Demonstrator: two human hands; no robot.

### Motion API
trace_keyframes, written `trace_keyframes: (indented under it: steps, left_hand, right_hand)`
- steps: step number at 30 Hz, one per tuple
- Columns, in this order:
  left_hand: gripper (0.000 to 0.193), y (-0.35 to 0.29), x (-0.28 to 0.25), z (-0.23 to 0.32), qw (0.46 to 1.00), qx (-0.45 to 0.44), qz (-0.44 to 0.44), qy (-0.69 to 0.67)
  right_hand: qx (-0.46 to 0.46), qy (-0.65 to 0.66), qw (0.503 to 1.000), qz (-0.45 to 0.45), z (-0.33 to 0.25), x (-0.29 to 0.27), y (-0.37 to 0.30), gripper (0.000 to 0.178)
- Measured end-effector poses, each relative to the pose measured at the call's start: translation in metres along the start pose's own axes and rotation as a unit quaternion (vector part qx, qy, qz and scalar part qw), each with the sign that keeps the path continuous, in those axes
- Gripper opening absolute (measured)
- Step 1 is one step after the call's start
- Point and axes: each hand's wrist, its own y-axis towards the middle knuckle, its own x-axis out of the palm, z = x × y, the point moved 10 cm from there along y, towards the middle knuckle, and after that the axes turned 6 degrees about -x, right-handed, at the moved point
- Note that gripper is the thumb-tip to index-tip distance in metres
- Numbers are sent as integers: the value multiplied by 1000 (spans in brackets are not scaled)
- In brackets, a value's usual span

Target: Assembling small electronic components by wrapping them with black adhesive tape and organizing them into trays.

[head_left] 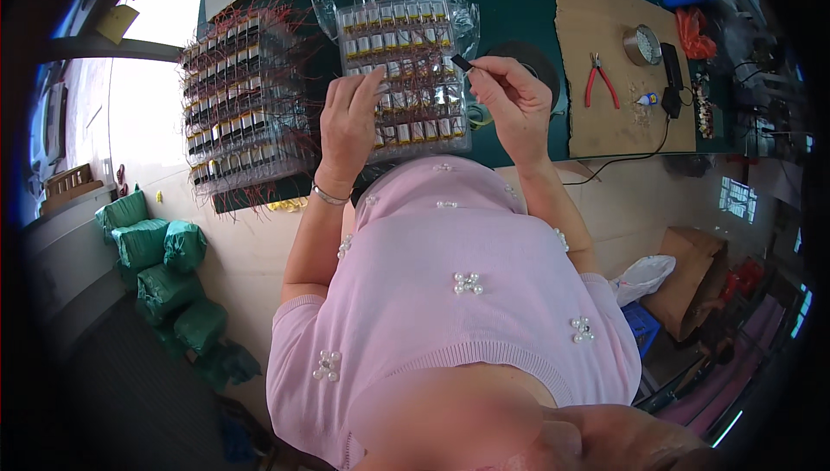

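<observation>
In front of me lies a clear plastic tray (393, 17) holding rows of small silver battery cells (418, 131) with yellow ends and thin dark red wires. My left hand (347, 125) is over the tray's left side, fingers bent and close together at the middle rows. Whatever its fingertips hold, if anything, is too small to make out. At the tray's right edge my right hand (519, 108) pinches a small black strip (462, 62) between thumb and fingertips. The strip is held up above the cells, apart from my left hand.
To the left stands a stack of trays (246, 104) with wired, black-banded cells. On the right, a cardboard sheet (575, 56) carries red-handled pliers (601, 86), a round tin (641, 46), a small glue bottle (647, 99) and a black corded device (672, 82). Green bundles (143, 242) lie lower left.
</observation>
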Motion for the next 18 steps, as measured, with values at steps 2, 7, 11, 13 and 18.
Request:
trace_keyframes:
  steps: [2,7,11,13,18]
  left_hand:
    - [24,0,21,18,995,65,-73,2]
    - [22,-14,39,48,988,72,-92,-98]
    - [19,-33,74,-10,813,-306,-116,-481]
    - [20,-36,85,-13,727,-372,-111,-567]
    - [36,-34,90,-12,691,-358,-140,-612]
  right_hand:
    - [-28,-20,999,-8,-17,11,5,10]
    - [22,-34,999,-34,10,25,6,11]
    - [105,2,993,-58,31,24,-6,11]
    - [106,-3,992,-61,30,24,-11,10]
    - [117,-9,991,-67,36,19,-14,8]
